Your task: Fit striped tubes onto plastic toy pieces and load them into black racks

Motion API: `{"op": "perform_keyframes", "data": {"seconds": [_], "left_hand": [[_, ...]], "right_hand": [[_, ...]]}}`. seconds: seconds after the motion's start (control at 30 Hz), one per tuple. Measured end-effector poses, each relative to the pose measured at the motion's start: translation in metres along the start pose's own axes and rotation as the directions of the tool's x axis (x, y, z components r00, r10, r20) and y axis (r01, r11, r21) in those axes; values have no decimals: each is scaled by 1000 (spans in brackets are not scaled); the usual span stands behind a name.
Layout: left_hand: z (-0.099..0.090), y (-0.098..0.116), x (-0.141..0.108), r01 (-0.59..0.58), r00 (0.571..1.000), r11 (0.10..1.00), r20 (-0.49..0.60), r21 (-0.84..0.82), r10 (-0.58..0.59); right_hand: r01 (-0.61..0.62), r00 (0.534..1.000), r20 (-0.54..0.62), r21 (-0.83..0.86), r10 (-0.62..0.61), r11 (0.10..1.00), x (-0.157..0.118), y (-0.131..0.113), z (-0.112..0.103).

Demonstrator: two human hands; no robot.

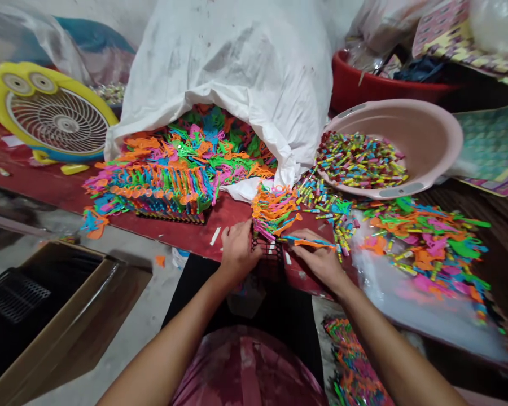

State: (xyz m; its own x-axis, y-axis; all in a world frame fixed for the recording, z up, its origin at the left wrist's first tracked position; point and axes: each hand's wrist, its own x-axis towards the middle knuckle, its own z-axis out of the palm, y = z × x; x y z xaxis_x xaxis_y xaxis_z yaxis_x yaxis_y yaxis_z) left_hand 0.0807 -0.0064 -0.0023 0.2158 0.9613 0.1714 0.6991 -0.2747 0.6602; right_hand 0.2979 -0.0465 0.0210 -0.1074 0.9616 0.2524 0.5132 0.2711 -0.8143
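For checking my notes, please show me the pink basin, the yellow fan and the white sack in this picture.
Pink plastic basin (423, 135), head view, on its inner wall.
Yellow desk fan (57, 121), head view, on its round grille.
White woven sack (220, 62), head view, on its upper middle.

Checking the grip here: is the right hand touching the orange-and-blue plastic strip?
Touching: the head view shows the right hand pinching the orange-and-blue plastic strip between its fingers.

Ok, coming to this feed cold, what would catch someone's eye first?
The mound of neon plastic pieces spilling from under a white sack at the table's centre grabs attention first. To its right, a pale pink basin holds colourful small tubes, and at far left stands a yellow fan with cartoon eyes. Near the camera, the right hand pinches an orange-and-blue plastic piece.
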Motion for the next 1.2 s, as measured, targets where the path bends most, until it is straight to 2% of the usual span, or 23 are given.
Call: {"op": "perform_keyframes", "data": {"seconds": [0.13,0.23,0.3,0.4,0.47,0.57,0.63,0.73,0.8,0.87,1.0,1.13,1.2], "left_hand": [[-10,-13,9,-105,990,994,89,-17,106],[-14,-22,15,-187,972,982,143,-20,188],[-14,-24,18,-218,961,976,170,-22,218],[-15,-25,19,-242,954,970,176,-32,243],[-16,-24,19,-246,952,969,179,-32,247],[-16,-23,18,-240,953,971,188,-17,239],[-15,-24,18,-241,954,970,182,-15,240],[-13,-25,17,-253,953,967,166,-23,253],[-12,-26,17,-261,952,965,155,-32,263],[-11,-27,18,-268,951,962,148,-42,272],[-11,-27,17,-263,952,964,150,-41,266],[-14,-24,16,-242,956,970,167,-24,243],[-15,-23,16,-237,956,971,174,-25,238]], "right_hand": [[53,998,23,-146,-50,988,-10,-5,-3],[90,993,94,-187,-73,978,-12,-14,0],[86,994,87,-191,-70,978,-11,-18,7],[34,999,3,-117,-34,992,-13,-17,21],[-46,994,-98,-21,43,999,-15,-15,31],[-179,950,-239,117,202,977,-20,-11,45],[-205,931,-285,114,229,972,-23,-11,52],[-104,949,-306,-74,77,992,-26,-14,56],[-15,958,-282,-226,-50,974,-27,-17,56],[32,961,-249,-322,-118,946,-27,-19,56],[65,963,-220,-376,-157,924,-28,-21,58],[46,960,-249,-322,-131,946,-31,-22,61],[57,972,-200,-312,-125,948,-31,-24,61]]}}
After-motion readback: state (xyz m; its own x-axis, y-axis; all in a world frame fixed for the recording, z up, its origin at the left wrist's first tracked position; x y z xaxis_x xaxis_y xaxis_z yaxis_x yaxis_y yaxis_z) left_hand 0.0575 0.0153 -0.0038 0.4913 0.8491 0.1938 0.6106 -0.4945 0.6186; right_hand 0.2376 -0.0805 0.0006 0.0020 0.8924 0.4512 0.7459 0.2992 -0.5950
